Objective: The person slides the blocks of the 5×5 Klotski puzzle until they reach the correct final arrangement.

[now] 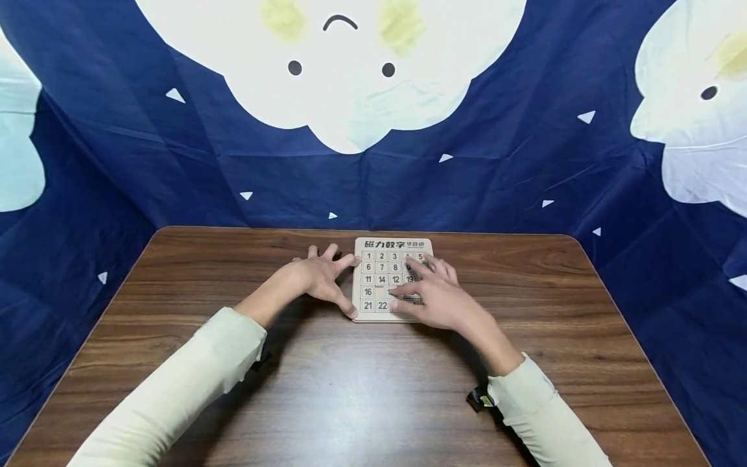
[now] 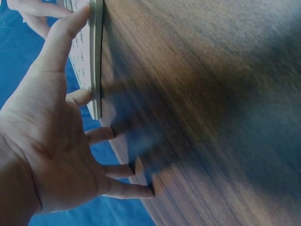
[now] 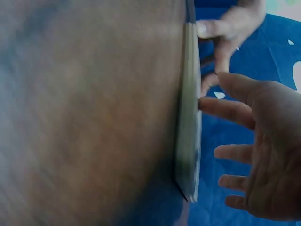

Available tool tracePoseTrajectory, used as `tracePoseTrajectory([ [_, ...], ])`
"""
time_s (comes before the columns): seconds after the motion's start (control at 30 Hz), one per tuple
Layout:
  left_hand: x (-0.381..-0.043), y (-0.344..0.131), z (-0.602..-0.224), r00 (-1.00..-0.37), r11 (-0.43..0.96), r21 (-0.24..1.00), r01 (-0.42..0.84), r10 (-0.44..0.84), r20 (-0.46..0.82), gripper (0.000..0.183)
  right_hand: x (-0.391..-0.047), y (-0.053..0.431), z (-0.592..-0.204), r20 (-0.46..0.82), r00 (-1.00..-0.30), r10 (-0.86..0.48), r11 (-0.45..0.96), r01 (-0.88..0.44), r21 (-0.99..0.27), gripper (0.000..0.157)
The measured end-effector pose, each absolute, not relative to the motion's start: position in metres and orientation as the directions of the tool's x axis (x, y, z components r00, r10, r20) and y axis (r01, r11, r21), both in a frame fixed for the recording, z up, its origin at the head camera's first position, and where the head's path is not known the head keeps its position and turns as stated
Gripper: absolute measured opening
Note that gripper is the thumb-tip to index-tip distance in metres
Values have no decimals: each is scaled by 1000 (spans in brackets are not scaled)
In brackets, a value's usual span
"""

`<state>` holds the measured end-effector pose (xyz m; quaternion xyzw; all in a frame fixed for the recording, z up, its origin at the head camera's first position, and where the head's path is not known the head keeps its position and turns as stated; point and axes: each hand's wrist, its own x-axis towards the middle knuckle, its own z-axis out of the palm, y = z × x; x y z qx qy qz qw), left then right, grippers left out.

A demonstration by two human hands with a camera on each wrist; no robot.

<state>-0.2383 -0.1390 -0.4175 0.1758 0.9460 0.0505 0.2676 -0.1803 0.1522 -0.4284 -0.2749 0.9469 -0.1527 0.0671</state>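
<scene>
A pale number-slide puzzle board [image 1: 358, 275] lies flat near the table's far edge, its square tiles printed with numbers. A gap in the tiles shows in the fourth row, right of the 16. My left hand [image 1: 318, 275] spreads its fingers along the board's left side; in the left wrist view its thumb [image 2: 75, 21] and index finger touch the board's edge, the other fingers reaching down to the tabletop. Over the right part of the board hovers my right hand [image 1: 440, 298], covering several tiles. Its index fingertip touches the board beside the gap, with the fingers loosely extended.
The brown wood-grain table [image 1: 350, 389] extends in front of the board and to both sides. A dark blue cloth [image 1: 192, 175] with white clouds and small triangles stands behind and beside the table. A dark strap [image 1: 480, 399] sits under the right sleeve.
</scene>
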Motion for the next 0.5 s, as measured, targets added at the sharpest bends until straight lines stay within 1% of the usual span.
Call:
tracePoseTrajectory([
  [0.07,-239,-139,-418,-795,933,188,306,359,-489,129,-183,154,-427,-21,-854,-520,814,-488,-317,36],
  [0.17,-238,-140,-417,-799,936,184,300,352,-488,128,-190,149,-430,-4,-851,-525,807,-496,-320,40],
  [0.3,-237,-140,-417,-796,935,190,298,353,-492,127,-191,142,-435,-44,-830,-556,788,-509,-348,51],
  [0.4,-237,-139,-418,-791,932,199,302,361,-493,127,-186,143,-434,-82,-817,-571,779,-508,-367,50],
  [0.5,-237,-137,-418,-793,933,195,303,360,-492,128,-182,148,-431,-88,-804,-588,765,-517,-383,48],
])
